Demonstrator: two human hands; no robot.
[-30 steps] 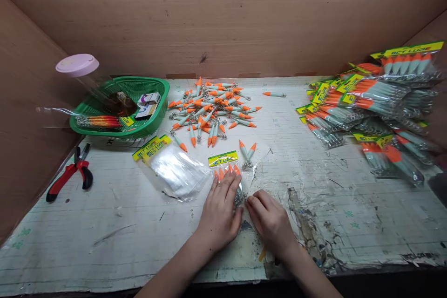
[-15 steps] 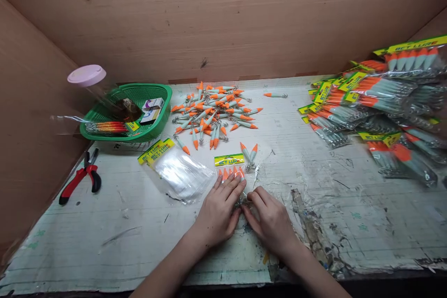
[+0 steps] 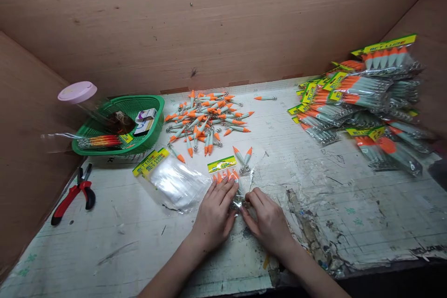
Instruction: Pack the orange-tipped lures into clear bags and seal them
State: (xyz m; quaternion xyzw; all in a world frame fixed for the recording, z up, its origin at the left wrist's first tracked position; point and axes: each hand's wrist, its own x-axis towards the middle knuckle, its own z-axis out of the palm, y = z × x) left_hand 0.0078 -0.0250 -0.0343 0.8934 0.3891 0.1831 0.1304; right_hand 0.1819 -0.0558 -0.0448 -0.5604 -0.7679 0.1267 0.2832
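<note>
A clear plastic bag of fishing lures (image 3: 222,165) with a yellow-and-green header lies flat in front of me, its orange lure tips showing just above my fingers. My left hand (image 3: 215,207) rests over the bag with its fingers stretched out, pressing on the lures. At the bag's lower right edge, my right hand (image 3: 267,219) has curled fingers and its thumb against the plastic near the metal hooks. Two loose lures (image 3: 243,158) lie just beyond the bag. To the left are flat header bags (image 3: 176,181) in a small stack.
Loose orange-and-pale lures (image 3: 209,118) are heaped toward the back. Packed lure bags (image 3: 349,98) form a pile at right. A green basket (image 3: 153,137) holds a pink-lidded cup (image 3: 77,92) and small packs. Red-handled pliers (image 3: 75,193) lie at left. The worktop (image 3: 139,260) has a torn, rough patch.
The camera view has turned slightly, shifting the scene left, with the left side lower. Both hands stay at the lure bag; a little more of its hook end shows between them.
</note>
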